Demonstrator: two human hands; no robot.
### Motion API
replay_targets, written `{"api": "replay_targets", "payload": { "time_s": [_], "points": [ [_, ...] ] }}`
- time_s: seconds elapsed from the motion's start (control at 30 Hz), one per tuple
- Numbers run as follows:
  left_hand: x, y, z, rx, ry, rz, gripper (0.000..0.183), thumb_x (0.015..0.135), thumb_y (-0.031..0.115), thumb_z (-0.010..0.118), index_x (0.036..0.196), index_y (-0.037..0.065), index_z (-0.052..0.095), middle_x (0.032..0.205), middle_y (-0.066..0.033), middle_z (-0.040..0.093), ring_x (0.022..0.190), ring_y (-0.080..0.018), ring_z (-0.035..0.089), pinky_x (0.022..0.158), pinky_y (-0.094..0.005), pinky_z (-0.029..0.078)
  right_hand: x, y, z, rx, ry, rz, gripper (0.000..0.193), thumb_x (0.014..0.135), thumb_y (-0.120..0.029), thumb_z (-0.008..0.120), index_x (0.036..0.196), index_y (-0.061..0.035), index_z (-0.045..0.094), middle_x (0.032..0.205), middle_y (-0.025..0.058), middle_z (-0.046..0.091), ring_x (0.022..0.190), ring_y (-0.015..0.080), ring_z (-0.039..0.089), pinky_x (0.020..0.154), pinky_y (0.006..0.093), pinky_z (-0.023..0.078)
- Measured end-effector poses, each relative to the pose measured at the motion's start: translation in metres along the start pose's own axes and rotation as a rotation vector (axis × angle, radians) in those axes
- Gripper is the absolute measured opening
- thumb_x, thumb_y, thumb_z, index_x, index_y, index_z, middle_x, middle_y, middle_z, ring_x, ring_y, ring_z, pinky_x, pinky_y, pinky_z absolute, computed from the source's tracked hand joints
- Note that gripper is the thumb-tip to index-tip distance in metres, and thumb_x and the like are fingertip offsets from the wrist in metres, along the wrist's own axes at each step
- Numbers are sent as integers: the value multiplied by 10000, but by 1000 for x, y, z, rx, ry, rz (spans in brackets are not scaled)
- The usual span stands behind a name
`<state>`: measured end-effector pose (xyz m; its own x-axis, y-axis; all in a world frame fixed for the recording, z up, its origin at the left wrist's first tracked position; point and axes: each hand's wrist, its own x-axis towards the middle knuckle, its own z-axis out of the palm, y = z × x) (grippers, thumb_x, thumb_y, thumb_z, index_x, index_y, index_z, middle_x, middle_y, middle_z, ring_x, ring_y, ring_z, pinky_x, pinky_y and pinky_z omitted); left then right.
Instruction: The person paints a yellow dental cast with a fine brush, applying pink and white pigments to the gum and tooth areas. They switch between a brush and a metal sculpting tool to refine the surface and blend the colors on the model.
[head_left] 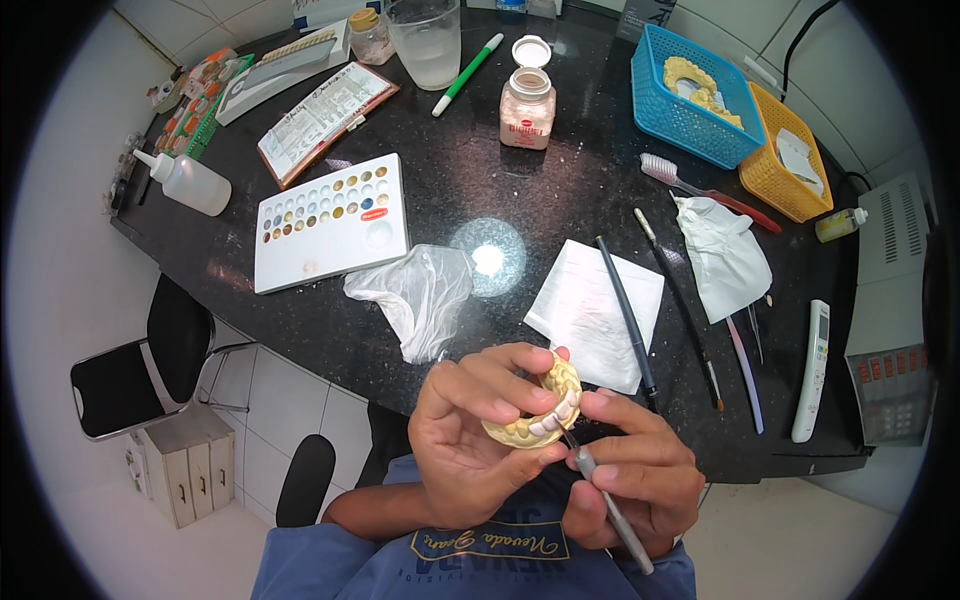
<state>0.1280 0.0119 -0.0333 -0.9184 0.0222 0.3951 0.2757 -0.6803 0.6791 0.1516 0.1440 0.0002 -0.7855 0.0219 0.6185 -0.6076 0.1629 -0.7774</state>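
My left hand (462, 440) grips a yellow plaster dental model (515, 434), a horseshoe-shaped arch of teeth, held over my lap at the counter's near edge. A run of whitish teeth (556, 416) stands out along the side facing my right hand. My right hand (645, 465) is closed around a grey metal dental carver (618, 520). Its thin tip is up against or very close to the model, just below the white teeth; exact contact cannot be told. My right fingertips also come close to the model's edge.
On the dark counter (470, 190) lie a white palette (330, 222), crumpled film (415, 295), a tissue (585, 305) with a dark pen-like tool (625, 310), a brush (680, 310) and a toothbrush (710, 190). Farther back stand an open powder jar (527, 110), a cup (425, 45) and a blue basket (690, 120).
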Motion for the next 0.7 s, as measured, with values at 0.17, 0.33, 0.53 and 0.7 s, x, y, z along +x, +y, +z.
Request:
{"api": "replay_targets", "payload": {
  "time_s": [0.17, 0.33, 0.53, 0.7],
  "points": [
    [0, 0, 2, -12, 14, -34, 415, 751, -133, 677, 1030, 51, 432, 1058, -150, 560, 1201, -278, 473, 1058, -510, 388, -3, -4, -7, -36, 11, -50, 258, 733, -98, 764, 911, -68, 580, 803, 88, 662, 835, 290, 691, 735, 405, 579],
    [2, 11, 6, 64, 129, -224, 416, 764, -7, 736, 998, 99, 409, 996, -60, 518, 1182, -225, 477, 1051, -576, 384, -4, -4, -9, -140, -152, -151, 238, 741, -130, 757, 944, -83, 642, 803, 51, 651, 745, 207, 665, 688, 356, 579],
    [0, 5, 1, -38, 84, -148, 422, 746, -146, 677, 1032, 46, 433, 1070, -148, 565, 1223, -286, 456, 990, -409, 467, -15, -4, -16, -76, -216, -182, 238, 748, -129, 759, 938, -80, 624, 812, 59, 644, 811, 242, 676, 713, 364, 591],
    [-1, 3, 1, -16, 20, -89, 428, 751, -139, 680, 1055, 47, 443, 1083, -162, 587, 1245, -295, 442, 988, -394, 464, -5, 0, -8, 51, 51, -10, 267, 763, -84, 743, 939, -55, 544, 767, 101, 660, 893, 355, 682, 819, 462, 554]
  ]
}}
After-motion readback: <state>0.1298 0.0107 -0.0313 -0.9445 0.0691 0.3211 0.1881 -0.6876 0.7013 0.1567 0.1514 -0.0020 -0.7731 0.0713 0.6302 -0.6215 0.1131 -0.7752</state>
